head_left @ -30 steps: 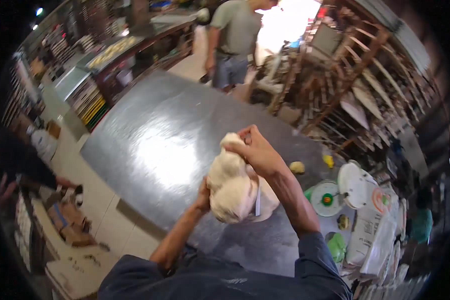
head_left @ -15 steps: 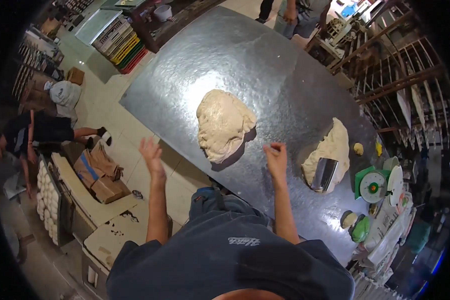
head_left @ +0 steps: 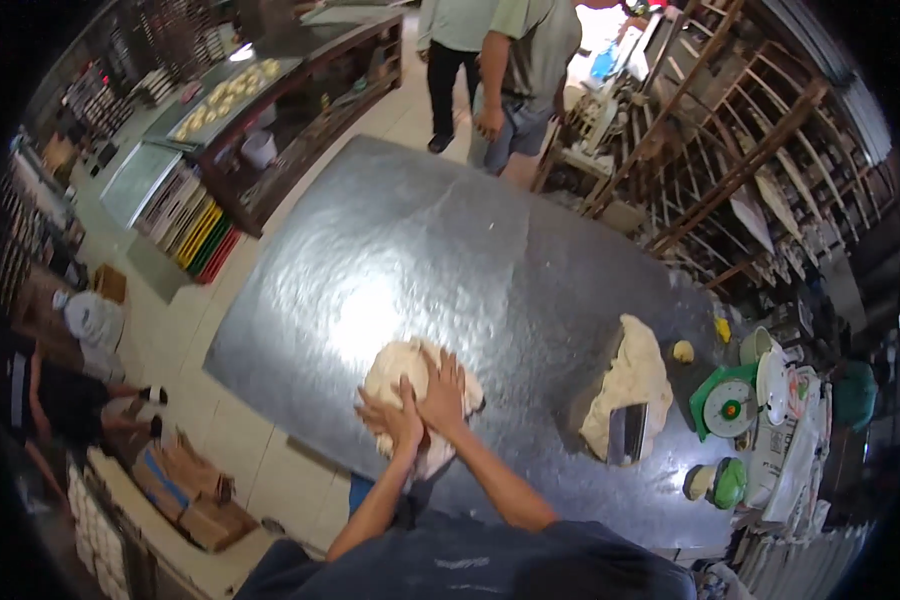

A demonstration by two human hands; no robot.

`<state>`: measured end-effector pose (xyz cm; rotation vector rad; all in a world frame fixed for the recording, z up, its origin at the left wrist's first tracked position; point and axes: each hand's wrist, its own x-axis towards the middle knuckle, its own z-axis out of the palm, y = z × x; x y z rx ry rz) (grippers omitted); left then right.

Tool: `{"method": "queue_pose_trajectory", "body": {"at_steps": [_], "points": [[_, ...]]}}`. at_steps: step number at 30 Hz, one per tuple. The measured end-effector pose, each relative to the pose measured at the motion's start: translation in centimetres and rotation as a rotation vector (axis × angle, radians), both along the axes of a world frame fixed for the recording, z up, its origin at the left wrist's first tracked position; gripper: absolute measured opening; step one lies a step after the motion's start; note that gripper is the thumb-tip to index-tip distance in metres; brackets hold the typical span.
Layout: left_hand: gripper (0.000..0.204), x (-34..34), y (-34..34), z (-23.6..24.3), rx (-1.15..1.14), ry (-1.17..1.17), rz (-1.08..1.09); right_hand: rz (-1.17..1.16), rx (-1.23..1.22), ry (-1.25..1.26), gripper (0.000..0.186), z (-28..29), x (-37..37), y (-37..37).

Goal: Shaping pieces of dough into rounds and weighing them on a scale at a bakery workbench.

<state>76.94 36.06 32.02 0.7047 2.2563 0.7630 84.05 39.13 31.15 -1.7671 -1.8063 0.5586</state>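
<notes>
Both my palms press down on a large lump of pale dough [head_left: 396, 364] near the front edge of the metal table [head_left: 450, 250]. My left hand [head_left: 394, 420] lies on its near left part with the fingers spread. Beside it, my right hand [head_left: 441, 396] rests flat on the dough, fingers stretched forward and slightly apart. The two hands touch or overlap at the thumbs. Off to the right sits a second dough piece [head_left: 634, 370], with a metal dough scraper [head_left: 627, 434] lying on its near end.
A green dial scale [head_left: 728, 408] stands at the table's right, near a small dough ball [head_left: 682, 351] and a green bundle [head_left: 730, 484]. Two people [head_left: 515, 80] stand beyond the far edge. Wooden racks [head_left: 750, 190] rise at right; stacked crates [head_left: 198, 232] stand at left.
My hands were raised apart, off the dough; now both have come together and press on it. The view has tilted up, showing more of the people and the far room.
</notes>
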Motion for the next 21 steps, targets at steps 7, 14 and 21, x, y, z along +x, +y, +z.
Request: {"method": "queue_pose_trajectory", "body": {"at_steps": [7, 14, 21], "points": [[0.104, -3.4, 4.4, -3.0, 0.330, 0.007, -0.223, 0.066, -0.156, -0.099, 0.087, -1.0, 2.0, 5.0], [0.080, -6.9, 11.2, -4.8, 0.324, -0.276, -0.409, -0.074, -0.364, 0.131, 0.080, -1.0, 2.5, 10.4], [0.053, -12.0, 8.9, -0.8, 0.250, -0.748, -0.920, -0.113, -0.194, 0.396, 0.068, 5.1, 0.7, 3.4]]}}
